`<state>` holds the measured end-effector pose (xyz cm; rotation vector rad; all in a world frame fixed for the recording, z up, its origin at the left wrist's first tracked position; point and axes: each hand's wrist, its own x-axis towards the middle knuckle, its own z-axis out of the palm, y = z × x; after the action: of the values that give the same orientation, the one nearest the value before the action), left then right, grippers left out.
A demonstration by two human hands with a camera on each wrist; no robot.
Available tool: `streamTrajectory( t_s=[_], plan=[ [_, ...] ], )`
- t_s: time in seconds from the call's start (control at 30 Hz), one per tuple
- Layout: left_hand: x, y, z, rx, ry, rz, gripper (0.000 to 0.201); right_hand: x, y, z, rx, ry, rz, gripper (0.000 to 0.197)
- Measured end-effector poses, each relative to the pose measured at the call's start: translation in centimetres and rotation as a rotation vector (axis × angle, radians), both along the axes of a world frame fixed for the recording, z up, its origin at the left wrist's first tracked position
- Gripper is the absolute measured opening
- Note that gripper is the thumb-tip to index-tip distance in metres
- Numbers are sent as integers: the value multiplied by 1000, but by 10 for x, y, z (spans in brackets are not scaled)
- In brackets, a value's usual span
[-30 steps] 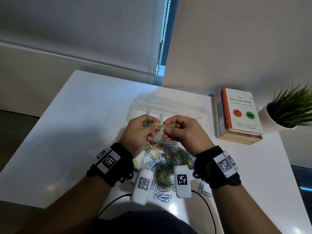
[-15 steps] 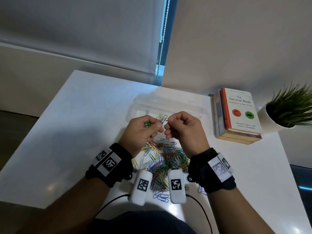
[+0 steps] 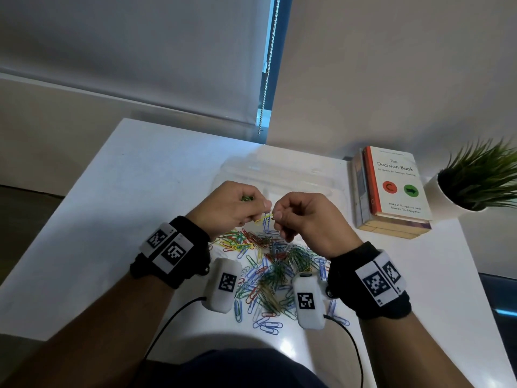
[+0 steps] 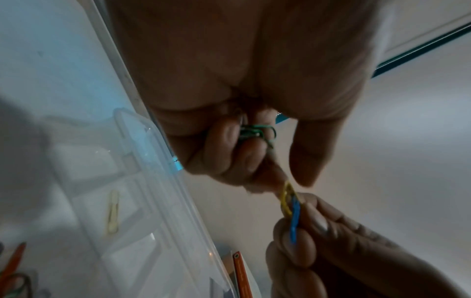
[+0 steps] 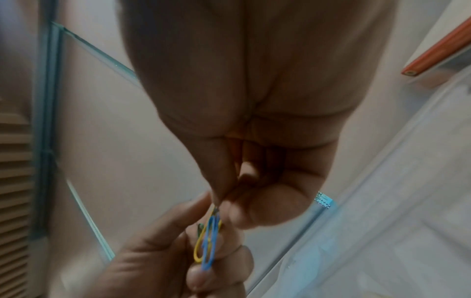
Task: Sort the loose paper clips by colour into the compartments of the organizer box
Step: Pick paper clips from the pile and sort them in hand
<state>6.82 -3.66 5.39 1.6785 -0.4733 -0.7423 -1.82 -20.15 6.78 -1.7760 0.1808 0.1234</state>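
My left hand (image 3: 261, 210) and right hand (image 3: 277, 217) meet above the clip pile, each pinching one end of a yellow paper clip (image 3: 264, 219) tangled with a blue paper clip (image 3: 269, 224). In the left wrist view the yellow clip (image 4: 285, 198) leaves my left hand (image 4: 288, 179) and the blue clip (image 4: 295, 217) runs into the right hand's fingers (image 4: 313, 219). Green clips (image 4: 257, 132) are bunched in the left hand's curled fingers. The clear organizer box (image 3: 302, 177) lies open just beyond the hands. One pale clip (image 4: 113, 211) lies in a compartment.
A pile of loose coloured clips (image 3: 268, 270) covers the white table (image 3: 126, 205) between my wrists. A stack of books (image 3: 391, 191) lies right of the box, with a potted plant (image 3: 481, 177) beyond it. The table's left edge drops off.
The hands stay together but have turned the linked clips: the yellow one lay level a second ago, was lifted, and now sits lower with the blue one hanging under it.
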Motion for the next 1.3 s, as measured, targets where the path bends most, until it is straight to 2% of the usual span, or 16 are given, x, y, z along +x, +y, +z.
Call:
streamTrajectory(
  t_s=[0.17, 0.23, 0.4, 0.53, 0.6, 0.77, 0.87, 0.93, 1.2, 1.3],
  plan=[
    [0, 0, 3, 99, -75, -168, 27, -2, -2, 1, -79, -8, 64, 7],
    [-1, 1, 3, 121, -70, -212, 20, -3, -1, 0, -71, -17, 68, 9],
    [-6, -1, -3, 116, -59, -127, 27, -6, 0, -4, -187, -136, 55, 17],
    [-9, -4, -9, 96, -65, -33, 30, -10, 1, -6, -307, -223, 28, 13],
    [-10, -6, -11, 55, -60, 8, 31, -11, 2, -8, -262, -226, -16, 14],
    [-16, -9, -9, -71, 73, 121, 29, -11, 9, -9, -60, -157, -145, 12],
    [-17, -8, -7, -78, 79, 84, 28, -9, 13, -7, 71, -141, -215, 13],
    [-16, -7, -9, -45, 22, 55, 27, -8, 14, -7, 75, -141, -223, 13],
    [-18, -9, -14, 91, -164, -19, 29, -4, 12, -2, -215, -128, -194, 10],
    [-22, -9, -11, 85, -141, -22, 29, -3, 10, 1, -222, -130, -220, 10]
  ],
)
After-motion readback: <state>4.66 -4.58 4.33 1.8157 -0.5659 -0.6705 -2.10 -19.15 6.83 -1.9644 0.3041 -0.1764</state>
